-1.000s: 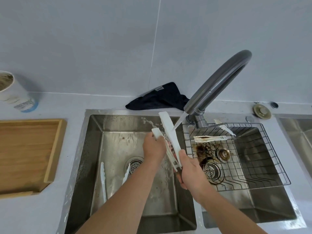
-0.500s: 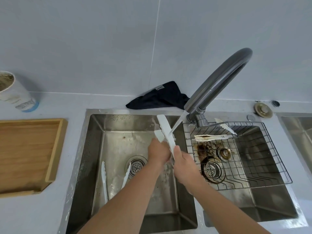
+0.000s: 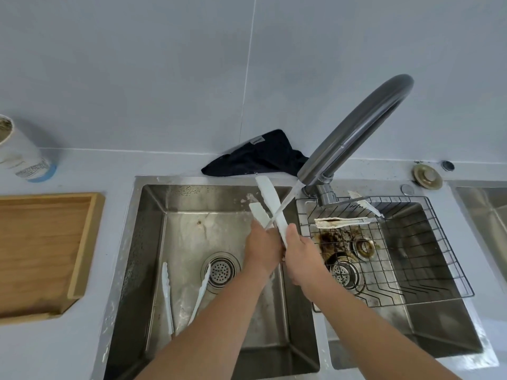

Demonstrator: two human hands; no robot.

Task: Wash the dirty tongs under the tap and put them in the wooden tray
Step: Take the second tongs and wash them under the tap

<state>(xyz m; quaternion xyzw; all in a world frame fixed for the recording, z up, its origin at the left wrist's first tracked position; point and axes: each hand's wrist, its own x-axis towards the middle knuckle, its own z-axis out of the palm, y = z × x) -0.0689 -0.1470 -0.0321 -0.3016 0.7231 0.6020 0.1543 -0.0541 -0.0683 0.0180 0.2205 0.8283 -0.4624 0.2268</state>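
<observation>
White tongs (image 3: 270, 198) stand tips-up over the left sink basin (image 3: 153, 242), under the water stream from the grey tap (image 3: 354, 127). My left hand (image 3: 262, 246) grips the left arm of the tongs, and my right hand (image 3: 300, 249) grips the right arm lower down. A second pair of white tongs (image 3: 183, 294) lies on the left basin floor beside the drain. A dirty, brown-stained pair of tongs (image 3: 343, 222) lies across the wire rack (image 3: 411, 270) in the right basin. The wooden tray (image 3: 85, 242) sits on the counter at the left.
A dark cloth (image 3: 255, 157) lies behind the sink against the wall. A white paper cup (image 3: 19, 152) stands at the far left. A brass plug (image 3: 428, 175) rests on the counter at the right. Another basin edge (image 3: 482, 204) shows at far right.
Both hands slid closer together on the tongs, and the right hand moved up along its arm. The tongs stay under the running water.
</observation>
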